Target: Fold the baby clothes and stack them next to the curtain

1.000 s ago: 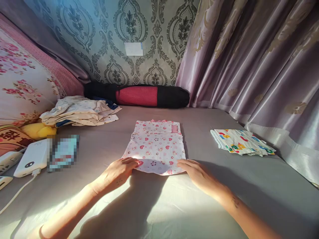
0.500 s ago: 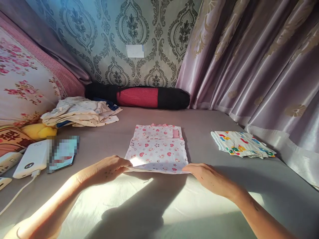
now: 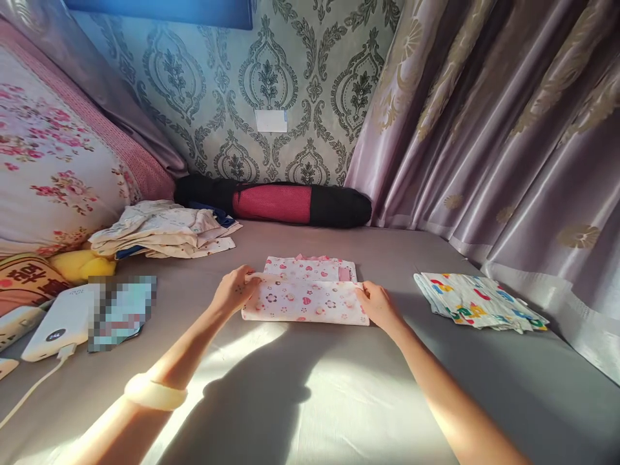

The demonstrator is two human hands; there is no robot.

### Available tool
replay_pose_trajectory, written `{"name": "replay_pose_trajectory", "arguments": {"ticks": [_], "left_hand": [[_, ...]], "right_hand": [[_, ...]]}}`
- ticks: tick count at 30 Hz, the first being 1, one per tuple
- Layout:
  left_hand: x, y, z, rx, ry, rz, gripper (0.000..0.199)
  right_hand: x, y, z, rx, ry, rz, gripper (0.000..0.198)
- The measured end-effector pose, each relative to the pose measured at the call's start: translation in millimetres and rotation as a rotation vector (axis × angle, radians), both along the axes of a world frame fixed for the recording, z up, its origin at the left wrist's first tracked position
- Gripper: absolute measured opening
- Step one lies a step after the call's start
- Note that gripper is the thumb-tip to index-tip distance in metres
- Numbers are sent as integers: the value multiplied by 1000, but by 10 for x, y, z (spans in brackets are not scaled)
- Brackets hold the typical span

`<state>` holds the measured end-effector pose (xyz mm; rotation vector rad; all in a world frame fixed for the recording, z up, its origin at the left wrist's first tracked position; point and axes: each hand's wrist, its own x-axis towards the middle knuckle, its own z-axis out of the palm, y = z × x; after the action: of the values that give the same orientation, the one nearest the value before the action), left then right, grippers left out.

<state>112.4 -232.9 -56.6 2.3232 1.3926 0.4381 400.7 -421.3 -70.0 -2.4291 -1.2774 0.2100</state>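
Heart-print cloth (image 3: 306, 298): on the grey sheet (image 3: 378, 381), in front of the black-and-red roll (image 3: 272, 204).
Flap (image 3: 305, 309): newly turned toward the roll, which makes the cloth shorter; this fold seems almost laid.
Left hand (image 3: 234, 292): pinches the flap's left corner.
Right hand (image 3: 380, 305): pinches its right corner.
Colourful folded cloth (image 3: 477, 298): nearer than the roll, to its right.

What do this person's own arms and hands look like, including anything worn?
The left hand and right hand are ungloved, and no sleeve shows on either arm. A thick, rounded, pale cream band circles the left forearm. Small dark marks dot the left hand's back. The right forearm shows no band.
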Motion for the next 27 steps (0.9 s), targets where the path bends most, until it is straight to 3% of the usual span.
{"name": "replay_pose_trajectory", "arguments": {"ticks": [8, 19, 27], "left_hand": [[417, 249, -176, 106, -14, 106, 29], [715, 398, -305, 119, 19, 176, 32], [782, 485, -451, 136, 42, 205, 40]], "right_hand": [[58, 427, 4, -160, -87, -155, 25], [61, 755, -167, -71, -212, -230, 32], [80, 832, -252, -91, -202, -258, 33]]}}
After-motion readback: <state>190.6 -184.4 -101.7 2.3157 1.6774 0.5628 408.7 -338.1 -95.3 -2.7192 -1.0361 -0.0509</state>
